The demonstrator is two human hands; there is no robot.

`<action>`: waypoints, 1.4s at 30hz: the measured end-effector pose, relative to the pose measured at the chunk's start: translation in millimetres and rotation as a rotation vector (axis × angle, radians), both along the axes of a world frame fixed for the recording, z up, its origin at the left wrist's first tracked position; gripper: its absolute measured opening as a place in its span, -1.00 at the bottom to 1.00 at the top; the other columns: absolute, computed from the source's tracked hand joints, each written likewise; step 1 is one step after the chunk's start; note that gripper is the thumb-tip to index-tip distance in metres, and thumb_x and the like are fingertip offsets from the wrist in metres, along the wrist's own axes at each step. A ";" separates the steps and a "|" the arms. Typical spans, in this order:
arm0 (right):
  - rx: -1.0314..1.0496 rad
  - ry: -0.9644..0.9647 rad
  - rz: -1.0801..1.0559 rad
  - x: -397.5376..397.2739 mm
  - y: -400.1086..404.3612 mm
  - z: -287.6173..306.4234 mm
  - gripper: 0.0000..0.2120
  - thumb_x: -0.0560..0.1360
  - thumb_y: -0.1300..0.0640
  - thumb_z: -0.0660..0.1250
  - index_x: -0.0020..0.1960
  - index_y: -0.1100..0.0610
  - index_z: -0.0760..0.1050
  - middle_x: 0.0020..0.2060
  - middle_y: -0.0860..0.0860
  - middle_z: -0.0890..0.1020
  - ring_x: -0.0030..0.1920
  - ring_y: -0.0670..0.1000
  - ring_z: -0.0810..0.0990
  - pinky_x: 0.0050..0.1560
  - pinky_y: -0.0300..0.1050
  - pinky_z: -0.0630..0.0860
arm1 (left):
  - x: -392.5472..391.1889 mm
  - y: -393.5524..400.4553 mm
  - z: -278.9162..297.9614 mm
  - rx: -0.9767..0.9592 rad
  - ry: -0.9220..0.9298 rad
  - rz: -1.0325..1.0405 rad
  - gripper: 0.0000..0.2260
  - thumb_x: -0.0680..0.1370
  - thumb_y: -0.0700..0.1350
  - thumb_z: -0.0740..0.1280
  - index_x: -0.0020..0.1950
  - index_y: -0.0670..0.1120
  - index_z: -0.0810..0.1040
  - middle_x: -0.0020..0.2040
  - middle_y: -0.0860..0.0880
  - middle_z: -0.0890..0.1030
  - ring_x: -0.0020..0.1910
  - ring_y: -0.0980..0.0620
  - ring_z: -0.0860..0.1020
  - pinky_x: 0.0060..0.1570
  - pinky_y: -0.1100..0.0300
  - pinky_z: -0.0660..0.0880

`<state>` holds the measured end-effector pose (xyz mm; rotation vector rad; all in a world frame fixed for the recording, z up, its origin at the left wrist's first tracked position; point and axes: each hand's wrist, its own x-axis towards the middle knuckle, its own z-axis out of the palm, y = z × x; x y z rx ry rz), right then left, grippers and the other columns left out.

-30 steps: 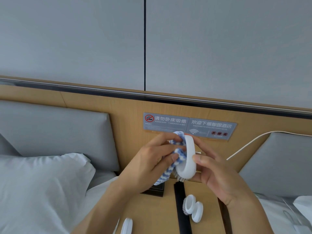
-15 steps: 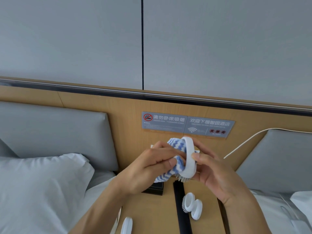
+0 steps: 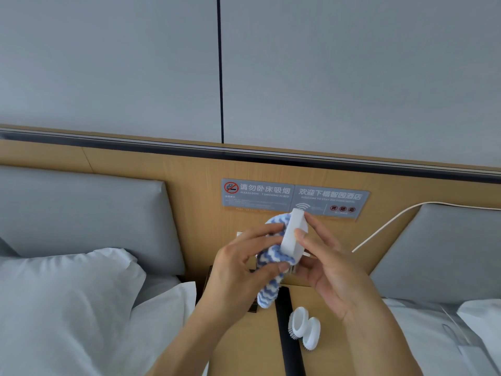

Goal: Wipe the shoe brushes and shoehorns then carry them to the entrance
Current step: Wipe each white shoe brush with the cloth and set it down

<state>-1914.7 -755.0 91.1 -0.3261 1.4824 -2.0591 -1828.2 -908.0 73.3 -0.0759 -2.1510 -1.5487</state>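
In front of the wooden headboard my right hand [image 3: 333,270] grips a white shoe brush [image 3: 294,237] by its edges, held upright with its bristles low and mostly hidden. My left hand [image 3: 244,270] pinches a blue-and-white striped cloth [image 3: 271,267] against the brush's left side; the cloth's tail hangs down. Two more white shoe brushes [image 3: 304,327] lie side by side on the wooden nightstand [image 3: 244,346] below my hands.
A black strip [image 3: 288,335] runs down the nightstand. A white pillow [image 3: 62,302] lies on the bed at left, grey headboard cushions on both sides. A white cable [image 3: 385,226] runs along the right cushion. Grey signs [image 3: 295,196] sit on the headboard.
The brush has turned in my right hand, showing its flat white back edge. My left hand has slid the cloth along its side, and more cloth hangs below.
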 end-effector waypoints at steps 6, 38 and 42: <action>0.000 0.008 -0.050 3.5 -5.8 -4.0 -0.28 0.24 0.00 0.58 0.38 -0.11 0.48 0.07 0.15 0.72 0.03 0.14 0.73 -0.13 -0.04 0.65 | -1.1 4.7 10.8 0.104 -0.064 0.073 -0.74 0.44 -0.06 0.52 0.08 0.16 0.60 -0.01 0.10 0.69 0.00 0.04 0.66 0.00 0.11 0.61; 0.353 0.621 -0.201 7.5 2.5 1.3 -0.20 0.47 0.34 0.47 0.42 -0.41 0.33 0.33 -0.14 0.55 0.22 -0.08 0.62 0.07 -0.02 0.67 | 0.3 10.6 9.8 0.231 -0.036 0.111 -0.80 0.50 -0.02 0.40 0.09 0.01 0.70 0.09 0.17 0.60 0.03 0.12 0.63 -0.07 0.22 0.60; 0.441 0.741 -0.228 12.4 3.8 0.2 -0.19 0.45 0.27 0.49 0.42 -0.44 0.29 0.31 -0.24 0.56 0.17 -0.20 0.62 0.04 -0.24 0.64 | -0.2 4.4 15.4 0.251 -0.064 0.062 -0.85 0.57 -0.13 0.37 0.10 -0.04 0.69 0.05 0.07 0.66 0.00 0.11 0.65 -0.11 0.31 0.55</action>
